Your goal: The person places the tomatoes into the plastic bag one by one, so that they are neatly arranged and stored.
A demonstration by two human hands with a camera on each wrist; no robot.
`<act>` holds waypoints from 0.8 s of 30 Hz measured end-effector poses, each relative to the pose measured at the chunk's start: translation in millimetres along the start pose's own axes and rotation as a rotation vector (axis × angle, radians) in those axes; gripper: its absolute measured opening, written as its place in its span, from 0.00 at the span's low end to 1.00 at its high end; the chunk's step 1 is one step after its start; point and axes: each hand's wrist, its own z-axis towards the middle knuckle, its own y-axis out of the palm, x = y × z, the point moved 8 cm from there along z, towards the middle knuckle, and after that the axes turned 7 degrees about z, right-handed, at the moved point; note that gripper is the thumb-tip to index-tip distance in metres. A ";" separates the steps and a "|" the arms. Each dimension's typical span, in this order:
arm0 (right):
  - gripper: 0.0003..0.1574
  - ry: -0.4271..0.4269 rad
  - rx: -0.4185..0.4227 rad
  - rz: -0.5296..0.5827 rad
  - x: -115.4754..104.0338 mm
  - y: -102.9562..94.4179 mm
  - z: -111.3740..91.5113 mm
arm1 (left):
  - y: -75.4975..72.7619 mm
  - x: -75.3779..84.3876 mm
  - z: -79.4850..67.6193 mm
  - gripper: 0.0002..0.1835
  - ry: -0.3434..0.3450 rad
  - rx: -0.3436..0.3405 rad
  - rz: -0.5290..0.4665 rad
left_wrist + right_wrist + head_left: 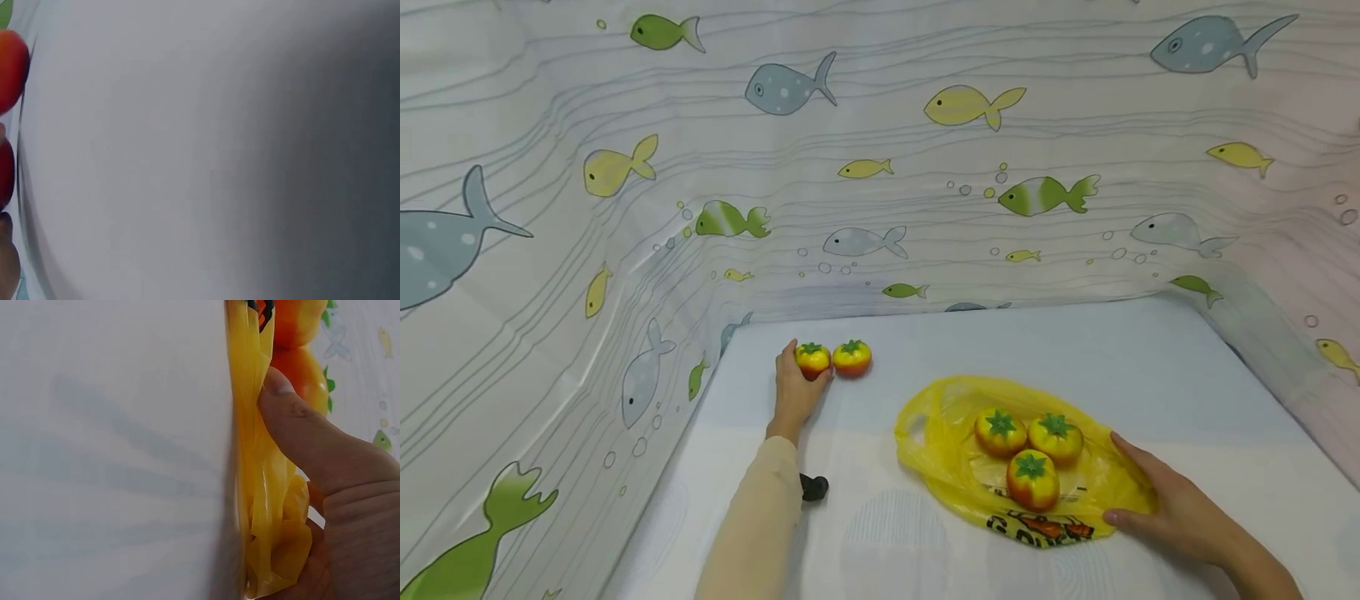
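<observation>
The left hand (797,390) has its thumb and fingers bent round a squat yellow-and-red fruit (812,358) at the far left of the table (865,442); whether that fruit rests on the surface or is slightly raised I cannot tell. Its green leafy top points up, and being round it has no clear long axis. The second fruit (852,360) sits just to its right, leaf up as well, outside the left hand's grip.

The yellow plastic bag (951,417) lies on the table to the right of the left hand, its long axis slanting from far left to near right. The handle end, with its hole, points left; the printed edge faces the person. The right hand (1180,508) grips the opposite end, thumb on the near side and fingers on the far side, partly spread, with plastic between them.

Three more fruits (1032,479) are clustered at the middle of the bag, touching or nearly so, leaves upward, left of the right hand. A small black object (814,487) shows beside the left sleeve (756,525). Fish-patterned sheeting (865,200) surrounds the table.
</observation>
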 end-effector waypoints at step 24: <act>0.71 0.015 -0.015 0.009 2.5 1.6 1.6 | -20.9 43.1 -9.4 0.47 0.187 -0.010 -0.030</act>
